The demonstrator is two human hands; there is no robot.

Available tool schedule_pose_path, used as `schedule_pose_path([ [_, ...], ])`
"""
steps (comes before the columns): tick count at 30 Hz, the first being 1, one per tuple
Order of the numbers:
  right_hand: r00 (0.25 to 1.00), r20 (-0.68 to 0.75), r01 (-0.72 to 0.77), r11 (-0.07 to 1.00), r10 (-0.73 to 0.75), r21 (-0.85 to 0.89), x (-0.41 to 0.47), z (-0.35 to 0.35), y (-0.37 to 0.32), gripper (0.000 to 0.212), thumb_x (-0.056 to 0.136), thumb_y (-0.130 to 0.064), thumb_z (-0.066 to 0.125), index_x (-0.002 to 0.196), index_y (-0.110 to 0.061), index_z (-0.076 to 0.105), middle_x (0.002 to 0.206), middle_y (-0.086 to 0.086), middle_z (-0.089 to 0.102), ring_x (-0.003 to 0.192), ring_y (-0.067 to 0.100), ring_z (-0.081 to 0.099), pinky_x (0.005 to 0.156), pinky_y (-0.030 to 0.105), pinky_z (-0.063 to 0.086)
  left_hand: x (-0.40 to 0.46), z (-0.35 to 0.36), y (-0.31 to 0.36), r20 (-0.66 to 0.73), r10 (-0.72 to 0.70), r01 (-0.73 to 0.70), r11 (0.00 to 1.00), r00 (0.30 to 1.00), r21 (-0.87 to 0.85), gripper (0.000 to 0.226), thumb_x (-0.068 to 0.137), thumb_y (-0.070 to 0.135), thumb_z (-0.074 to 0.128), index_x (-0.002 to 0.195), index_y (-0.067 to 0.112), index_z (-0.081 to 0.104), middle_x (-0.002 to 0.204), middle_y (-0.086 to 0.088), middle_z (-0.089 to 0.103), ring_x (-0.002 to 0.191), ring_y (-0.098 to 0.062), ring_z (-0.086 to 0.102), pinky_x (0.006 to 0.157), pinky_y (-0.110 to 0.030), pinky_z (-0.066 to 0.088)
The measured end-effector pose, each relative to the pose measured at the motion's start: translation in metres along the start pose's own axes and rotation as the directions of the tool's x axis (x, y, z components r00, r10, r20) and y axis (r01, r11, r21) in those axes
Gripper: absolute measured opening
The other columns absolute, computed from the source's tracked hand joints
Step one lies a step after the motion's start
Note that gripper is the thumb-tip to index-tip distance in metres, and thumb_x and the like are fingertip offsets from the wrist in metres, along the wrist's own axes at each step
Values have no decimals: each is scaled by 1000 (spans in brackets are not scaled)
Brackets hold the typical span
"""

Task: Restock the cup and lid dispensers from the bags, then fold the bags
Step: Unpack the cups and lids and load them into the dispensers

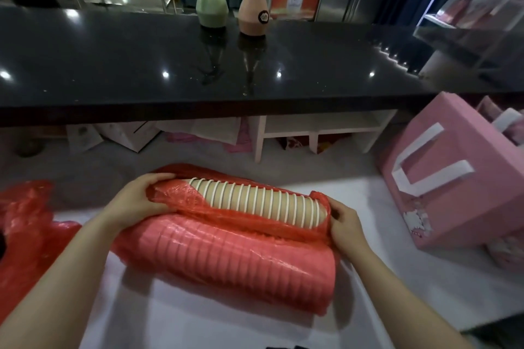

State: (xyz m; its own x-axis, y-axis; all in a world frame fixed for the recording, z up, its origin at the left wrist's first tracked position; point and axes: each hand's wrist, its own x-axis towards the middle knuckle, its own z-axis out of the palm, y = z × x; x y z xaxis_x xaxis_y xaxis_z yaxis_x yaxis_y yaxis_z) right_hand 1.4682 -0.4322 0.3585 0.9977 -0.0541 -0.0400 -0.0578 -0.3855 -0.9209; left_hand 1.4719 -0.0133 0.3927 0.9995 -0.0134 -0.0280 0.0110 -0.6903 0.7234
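Note:
A red plastic bag (pixel 226 261) lies lengthwise on a white surface (pixel 198 320) in front of me. Its top is pulled apart, baring a long nested stack of beige paper cups with white rims (pixel 255 201). A second stack shows as ridges through the plastic below it. My left hand (pixel 136 201) grips the bag's edge at the stack's left end. My right hand (pixel 346 224) holds the plastic at the right end. Another crumpled red bag (pixel 25 224) lies at the far left.
A pink box with white strap handles (pixel 453 178) stands at the right. A glossy black counter (pixel 198 65) runs across ahead, bearing a green spray bottle (pixel 212 0) and a pink spray bottle (pixel 253 8). White shelving (pixel 320 133) and papers sit under it.

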Motion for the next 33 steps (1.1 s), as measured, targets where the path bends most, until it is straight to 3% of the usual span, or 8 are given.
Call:
schedule_pose_path([
  [5, 996, -68, -41, 983, 54, 176, -7, 4, -7, 29, 98, -19, 47, 97, -28, 75, 97, -10, 74, 96, 6, 66, 79, 15, 50, -14, -4, -2, 2, 8, -8, 1000, 1000, -22, 67, 61, -2, 83, 116, 30, 60, 122, 0, 58, 109, -15, 55, 96, -26, 37],
  [8, 998, -17, -55, 998, 56, 24, -7, 3, -13, 16, 89, -28, 64, 101, -23, 74, 96, -11, 73, 94, 3, 65, 82, 20, 50, -17, -3, -3, -18, 13, -13, 1000, 1000, 7, 67, 61, -3, 83, 117, 25, 61, 123, -2, 58, 110, -15, 54, 96, -26, 36],
  [12, 951, -308, -45, 993, 10, -105, -6, 1, -18, 17, 90, -28, 62, 87, -19, 76, 68, -15, 66, 71, -2, 60, 63, 12, 44, -20, -2, -2, -47, 14, -12, 999, 999, 37, 68, 60, -3, 84, 119, 22, 61, 124, -4, 56, 110, -15, 51, 97, -24, 34],
  [15, 908, -418, -76, 990, 19, -120, -13, 0, -14, 10, 87, -20, 62, 93, -28, 66, 77, -18, 61, 74, -3, 57, 59, -1, 35, -24, -4, -3, -72, 30, -27, 999, 997, 47, 69, 59, 0, 86, 116, 26, 59, 123, -2, 54, 109, -13, 50, 94, -9, 31],
  [18, 942, -335, -75, 973, -2, -219, -21, 4, -8, 20, 84, -8, 63, 83, -25, 53, 76, -13, 59, 69, 1, 54, 56, 7, 36, -26, -4, -3, -69, 28, -23, 997, 997, 69, 70, 58, 3, 88, 119, 24, 59, 124, -1, 52, 114, -15, 48, 99, -20, 31],
  [24, 998, -50, -2, 788, -36, -615, -17, -7, -19, 27, 74, 0, 56, 87, -22, 64, 88, -3, 62, 82, 20, 55, 70, 33, 46, -22, -13, -6, 151, -42, 36, 998, 988, 42, 72, 71, 21, 83, 134, 28, 49, 133, 3, 40, 124, -12, 39, 109, -28, 27],
  [28, 994, 57, 110, 716, -98, -689, -34, -22, -10, 16, 73, -8, 65, 80, -20, 57, 84, -3, 60, 83, 23, 51, 69, 38, 44, -19, -4, -8, 49, -32, 30, 998, 998, 53, 43, 89, 25, 63, 131, 21, 54, 136, -8, 46, 129, -19, 40, 114, -34, 25],
  [33, 984, 169, 164, 588, -47, -792, -46, -12, 6, 14, 80, -10, 57, 92, -10, 65, 98, 5, 59, 93, 28, 53, 72, 37, 42, -22, 0, -5, 48, -62, 57, 994, 997, 98, 60, 74, 27, 80, 129, 22, 56, 128, -3, 45, 126, -21, 43, 113, -36, 28],
])
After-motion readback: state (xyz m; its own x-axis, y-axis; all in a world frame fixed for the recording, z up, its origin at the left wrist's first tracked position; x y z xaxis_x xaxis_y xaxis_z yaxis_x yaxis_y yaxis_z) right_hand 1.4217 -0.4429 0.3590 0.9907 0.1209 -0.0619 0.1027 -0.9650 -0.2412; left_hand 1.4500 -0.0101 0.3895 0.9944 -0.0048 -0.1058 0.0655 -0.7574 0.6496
